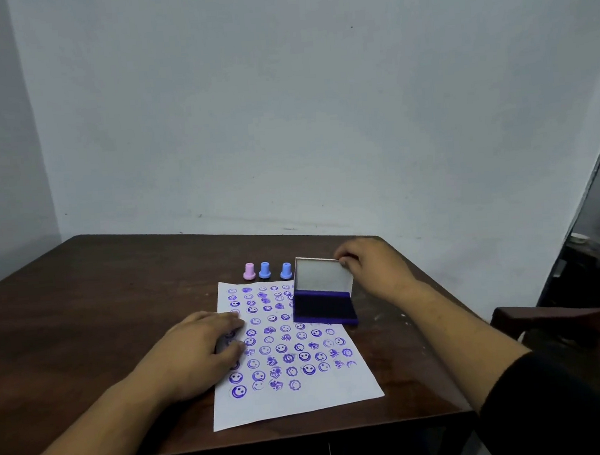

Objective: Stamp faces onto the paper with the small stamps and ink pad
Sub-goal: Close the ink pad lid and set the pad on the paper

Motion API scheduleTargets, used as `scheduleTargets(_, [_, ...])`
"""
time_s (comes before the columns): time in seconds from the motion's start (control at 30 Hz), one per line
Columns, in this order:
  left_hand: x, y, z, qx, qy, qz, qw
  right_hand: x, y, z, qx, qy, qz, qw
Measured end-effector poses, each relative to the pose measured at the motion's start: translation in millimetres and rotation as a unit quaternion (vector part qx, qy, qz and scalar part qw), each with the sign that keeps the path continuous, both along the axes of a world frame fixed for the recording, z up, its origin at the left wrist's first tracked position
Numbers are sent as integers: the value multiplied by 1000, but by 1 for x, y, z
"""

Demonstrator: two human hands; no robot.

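The paper [297,400], crowded with purple faces, lies mid-worktop [101,314]; the ink pad [324,306] sits at its 1 o'clock corner. Right hand [370,268] pinches the raised lid [322,274]; left hand [197,357] presses flat, fingers apart. Three stamps [265,270] at 12 o'clock, pale wall [281,103] behind.

Dark brown wooden table [101,314], grain faintly visible, sheen dull, with pale scuffs and flecks near its right edge. White paper [298,403], matt and smooth, lay flat, printed with rows of purple ink faces, some crisp, others smudged. Ink pad [324,309] looked like plastic, deep purple base, with a dark, matt inking surface; raised lid [322,276] showed a pale grey, slightly shiny inner face. Three small stamps near the far edge seemed smooth plastic with a soft gloss: one pink stamp [249,271], two blue stamps [264,269]. Black cloth sleeve [541,398], matt. Painted wall [281,103], pale and matt.
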State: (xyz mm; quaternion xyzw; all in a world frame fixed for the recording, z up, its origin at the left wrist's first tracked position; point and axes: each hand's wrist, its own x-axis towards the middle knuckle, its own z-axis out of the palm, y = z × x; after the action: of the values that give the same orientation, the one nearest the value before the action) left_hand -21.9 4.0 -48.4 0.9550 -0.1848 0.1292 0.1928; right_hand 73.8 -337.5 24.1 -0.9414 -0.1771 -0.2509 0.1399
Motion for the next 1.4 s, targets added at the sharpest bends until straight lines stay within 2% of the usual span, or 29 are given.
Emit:
scheduleTargets(0.13, [-1,0,1,1,0,-1,1000,-20,-2,-11,6,-26,28,999])
scheduleTargets(0.4, [-2,0,1,4,-1,0,1000,-58,-3,-44,16,-23,69,997])
scheduleTargets(0.63, [-2,0,0,2,7,0,1000,-59,0,-56,-66,17,62,996])
scheduleTargets(1.0, [0,2,-1,4,8,-5,1000,-60,2,-62,-29,27,47,998])
scheduleTargets(1.2, [-1,1,0,4,5,-5,1000,-57,3,-61,61,81,39,994])
scheduleTargets(1.4, [-2,-1,2,1,3,-2,1000,-51,4,-51,93,206,-2,974])
